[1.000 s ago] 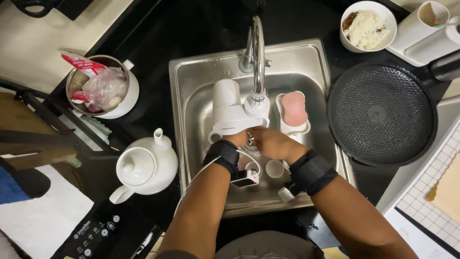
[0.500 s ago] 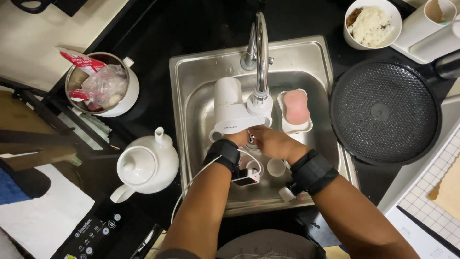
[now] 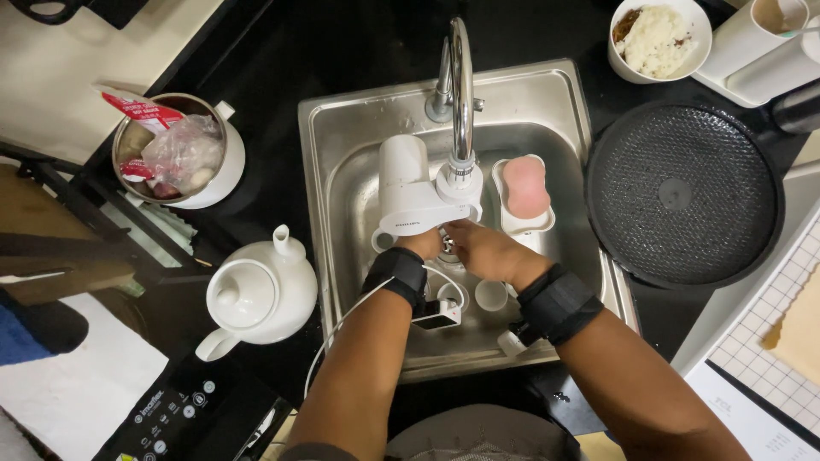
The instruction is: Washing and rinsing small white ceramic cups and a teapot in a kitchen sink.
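Head view shows both hands meeting under the tap (image 3: 461,94) at the centre of the frame, over the steel sink (image 3: 342,128). The left hand (image 3: 424,243) and right hand (image 3: 483,250) are curled around a small metal piece (image 3: 446,245) below the white water filter (image 3: 408,189); what it is, I cannot tell. The step looks like rinsing or rubbing this piece. A white teapot (image 3: 260,290) stands on the bench at lower left, a black pan (image 3: 683,192) at right.

Whatever both hands gripped under the white filter unit (image 3: 408,195) stayed hidden; pan (image 3: 683,192) handle cut off at 3 o'clock
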